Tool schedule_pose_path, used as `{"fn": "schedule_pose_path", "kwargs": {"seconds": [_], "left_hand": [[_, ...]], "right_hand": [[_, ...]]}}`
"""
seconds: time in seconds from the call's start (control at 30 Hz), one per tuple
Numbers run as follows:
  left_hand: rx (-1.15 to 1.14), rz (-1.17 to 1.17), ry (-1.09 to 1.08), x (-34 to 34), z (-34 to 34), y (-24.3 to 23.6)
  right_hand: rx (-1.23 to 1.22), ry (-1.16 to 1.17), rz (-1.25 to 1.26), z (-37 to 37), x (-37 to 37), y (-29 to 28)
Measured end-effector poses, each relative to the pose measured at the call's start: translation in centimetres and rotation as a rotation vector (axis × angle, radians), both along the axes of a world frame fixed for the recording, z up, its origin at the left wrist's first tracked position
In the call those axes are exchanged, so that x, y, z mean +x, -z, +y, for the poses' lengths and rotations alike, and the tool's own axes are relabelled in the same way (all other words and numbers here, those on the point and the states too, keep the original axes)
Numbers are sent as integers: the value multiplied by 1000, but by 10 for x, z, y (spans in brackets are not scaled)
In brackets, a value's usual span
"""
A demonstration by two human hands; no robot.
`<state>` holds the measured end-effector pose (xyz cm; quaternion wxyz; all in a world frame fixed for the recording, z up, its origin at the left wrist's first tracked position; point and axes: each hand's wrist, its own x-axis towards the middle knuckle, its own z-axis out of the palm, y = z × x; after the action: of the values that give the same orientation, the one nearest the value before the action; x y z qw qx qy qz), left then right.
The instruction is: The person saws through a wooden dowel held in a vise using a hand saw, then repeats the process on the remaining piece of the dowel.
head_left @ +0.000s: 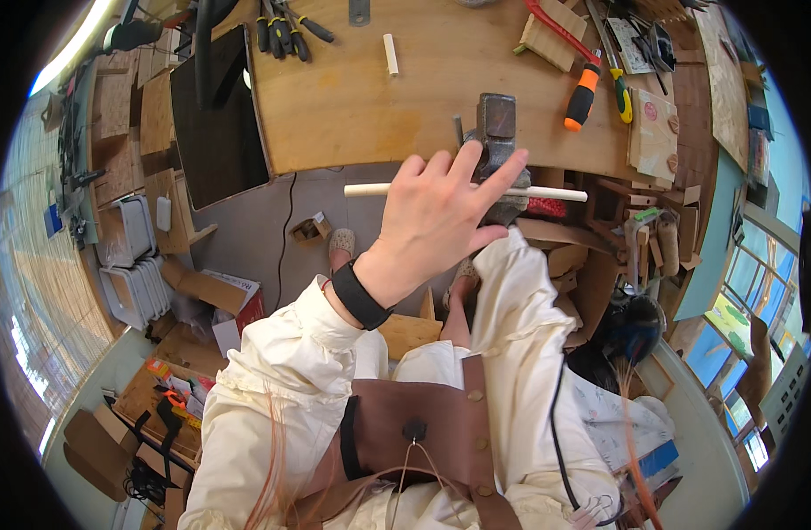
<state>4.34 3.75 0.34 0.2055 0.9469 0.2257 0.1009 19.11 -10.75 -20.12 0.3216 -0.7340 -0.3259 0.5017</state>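
A long, pale round rod [556, 193] lies crosswise at the metal bench vise [496, 119] on the table's near edge. My left hand [432, 212], with a black band at its wrist, reaches over the rod from above. Its middle fingers bend down over the far side, while index finger and thumb spread to either side of the rod beside the vise. The rod sticks out past both sides of this hand. My right sleeve [520, 283] ends just below the vise, and the hand beyond it is hidden.
On the wooden table [335, 115] lie a short white stick [390, 55], several pliers [282, 35], an orange-handled saw [582, 97] and a yellow-green handled tool [623, 97]. A dark panel [218, 115] covers the left end. Cardboard boxes [591, 291] stand below right.
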Motion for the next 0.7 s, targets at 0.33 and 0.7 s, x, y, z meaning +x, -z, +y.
{"fn": "schedule_pose_path", "kwargs": {"seconds": [0.33, 0.7], "left_hand": [[-109, -5, -15, 9, 2, -4], [-161, 40, -29, 7, 3, -5]], "right_hand": [[-42, 50, -108, -4, 21, -12], [-52, -41, -136, 33, 50, 18]]}}
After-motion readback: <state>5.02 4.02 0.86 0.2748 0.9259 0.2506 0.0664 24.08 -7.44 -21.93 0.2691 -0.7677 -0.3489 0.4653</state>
